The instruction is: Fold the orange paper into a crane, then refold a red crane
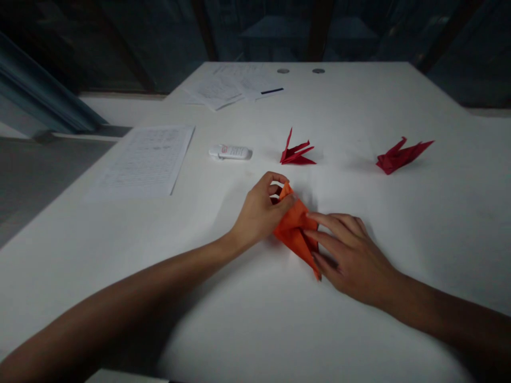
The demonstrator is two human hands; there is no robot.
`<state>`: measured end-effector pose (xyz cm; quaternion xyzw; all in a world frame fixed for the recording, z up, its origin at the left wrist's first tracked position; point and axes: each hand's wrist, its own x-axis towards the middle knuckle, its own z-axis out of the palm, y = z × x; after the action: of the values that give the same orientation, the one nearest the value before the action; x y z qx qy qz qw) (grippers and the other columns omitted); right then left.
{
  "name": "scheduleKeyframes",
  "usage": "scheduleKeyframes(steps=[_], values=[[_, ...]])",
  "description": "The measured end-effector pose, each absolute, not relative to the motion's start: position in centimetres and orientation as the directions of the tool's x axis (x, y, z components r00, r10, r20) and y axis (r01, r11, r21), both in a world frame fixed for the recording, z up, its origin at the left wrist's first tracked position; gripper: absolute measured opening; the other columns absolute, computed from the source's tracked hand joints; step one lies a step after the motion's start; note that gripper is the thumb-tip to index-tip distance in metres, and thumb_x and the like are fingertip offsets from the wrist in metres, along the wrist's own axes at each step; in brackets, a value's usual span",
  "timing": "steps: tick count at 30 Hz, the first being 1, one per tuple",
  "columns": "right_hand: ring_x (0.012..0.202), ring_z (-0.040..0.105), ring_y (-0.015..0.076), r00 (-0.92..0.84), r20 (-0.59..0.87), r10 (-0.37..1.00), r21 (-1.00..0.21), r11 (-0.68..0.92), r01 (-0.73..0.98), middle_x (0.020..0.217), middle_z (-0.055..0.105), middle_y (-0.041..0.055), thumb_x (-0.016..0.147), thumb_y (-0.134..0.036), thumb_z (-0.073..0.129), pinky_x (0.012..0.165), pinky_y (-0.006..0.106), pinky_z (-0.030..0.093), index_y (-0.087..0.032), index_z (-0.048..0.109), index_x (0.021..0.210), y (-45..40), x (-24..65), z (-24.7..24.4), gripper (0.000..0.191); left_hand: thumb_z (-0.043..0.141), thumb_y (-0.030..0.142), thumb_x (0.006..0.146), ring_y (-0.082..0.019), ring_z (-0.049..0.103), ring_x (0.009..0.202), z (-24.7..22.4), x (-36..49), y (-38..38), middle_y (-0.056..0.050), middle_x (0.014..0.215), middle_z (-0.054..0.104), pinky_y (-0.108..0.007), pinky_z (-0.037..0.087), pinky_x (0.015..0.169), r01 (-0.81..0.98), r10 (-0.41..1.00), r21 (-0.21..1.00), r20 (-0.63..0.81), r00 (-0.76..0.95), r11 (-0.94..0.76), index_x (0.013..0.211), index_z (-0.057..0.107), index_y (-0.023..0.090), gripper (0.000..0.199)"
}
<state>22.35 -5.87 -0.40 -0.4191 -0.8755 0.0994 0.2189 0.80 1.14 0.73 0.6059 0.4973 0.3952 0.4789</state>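
Observation:
A partly folded sheet of orange origami paper [296, 217] is between my hands, near the middle of the white table. My left hand [263, 207] pinches its upper corner, with the thumb on the near face and the fingers curled behind. On the paper's right edge, the fingers of my right hand [351, 255] press at a fold, and the thumb is near the lower pointed corner. Just beyond my hands stands a red folded paper crane [296, 154]. A second red paper crane [401, 155] sits farther right. Some fingertips are hidden by the paper.
A white correction-fluid-like bottle [229, 152] lies left of the nearer crane. Printed sheets [147, 159] lie at the left edge, and more papers [223, 88] with a dark pen [272, 91] are at the back. Two round discs [283, 71] are set near the far edge.

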Motion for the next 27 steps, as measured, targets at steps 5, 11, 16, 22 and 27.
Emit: scheduleKeyframes(steps=[5, 11, 16, 22, 27], values=[[0.119, 0.058, 0.0300, -0.492, 0.277, 0.825, -0.471, 0.563, 0.679, 0.129, 0.070, 0.0081, 0.105, -0.028, 0.044, 0.098, 0.052, 0.044, -0.022, 0.068, 0.120, -5.3, 23.1, -0.7, 0.029, 0.058, 0.041, 0.099, -0.013, 0.062, 0.073, 1.0, -0.6, 1.3, -0.003, 0.090, 0.069, -0.022, 0.048, 0.063, 0.134, 0.912, 0.986, 0.039, 0.408, -0.102, 0.135, 0.052, 0.020, 0.042], [0.118, 0.062, 0.0292, -0.438, 0.305, 0.845, -0.557, 0.532, 0.638, 0.123, 0.073, 0.0058, 0.106, -0.033, 0.038, 0.099, 0.053, 0.045, -0.025, 0.068, 0.116, -4.9, 23.4, -0.7, 0.032, 0.054, 0.012, 0.094, -0.021, 0.064, 0.116, 0.3, -2.9, 2.9, -0.009, 0.147, 0.055, -0.030, 0.055, 0.088, 0.073, 0.747, 0.963, 0.151, 0.647, -0.258, 0.140, 0.060, 0.029, 0.050], [0.130, 0.054, 0.0362, -0.493, 0.405, 0.770, -0.420, 0.636, 0.648, 0.133, 0.066, 0.0133, 0.092, -0.038, 0.067, 0.106, 0.057, 0.044, -0.020, 0.063, 0.119, -5.3, 23.0, -0.6, 0.033, 0.056, 0.003, 0.085, -0.028, 0.054, 0.134, 0.6, -3.1, 3.2, -0.012, 0.146, 0.052, -0.037, 0.054, 0.099, 0.124, 0.653, 0.860, 0.274, 0.706, -0.495, 0.125, 0.069, 0.025, 0.048], [0.128, 0.056, 0.0309, -0.722, 0.461, 0.517, -0.311, 0.856, 0.414, 0.134, 0.062, 0.0161, 0.094, -0.026, 0.066, 0.106, 0.050, 0.048, -0.017, 0.060, 0.130, -5.9, 22.9, -0.7, 0.038, 0.066, 0.012, 0.086, -0.027, 0.062, 0.118, 0.6, -2.9, 3.0, -0.015, 0.137, 0.053, -0.039, 0.058, 0.091, 0.133, 0.675, 0.856, 0.288, 0.679, -0.499, 0.123, 0.067, 0.022, 0.038], [0.119, 0.059, 0.0294, -0.749, 0.376, 0.546, -0.329, 0.834, 0.442, 0.123, 0.066, 0.0147, 0.097, -0.024, 0.061, 0.101, 0.048, 0.052, -0.016, 0.067, 0.119, -6.0, 22.6, -0.9, 0.024, 0.072, 0.021, 0.088, -0.024, 0.062, 0.111, 0.4, -2.8, 3.0, -0.014, 0.135, 0.052, -0.035, 0.058, 0.087, 0.178, 0.699, 0.856, 0.257, 0.668, -0.485, 0.119, 0.068, 0.022, 0.032]])
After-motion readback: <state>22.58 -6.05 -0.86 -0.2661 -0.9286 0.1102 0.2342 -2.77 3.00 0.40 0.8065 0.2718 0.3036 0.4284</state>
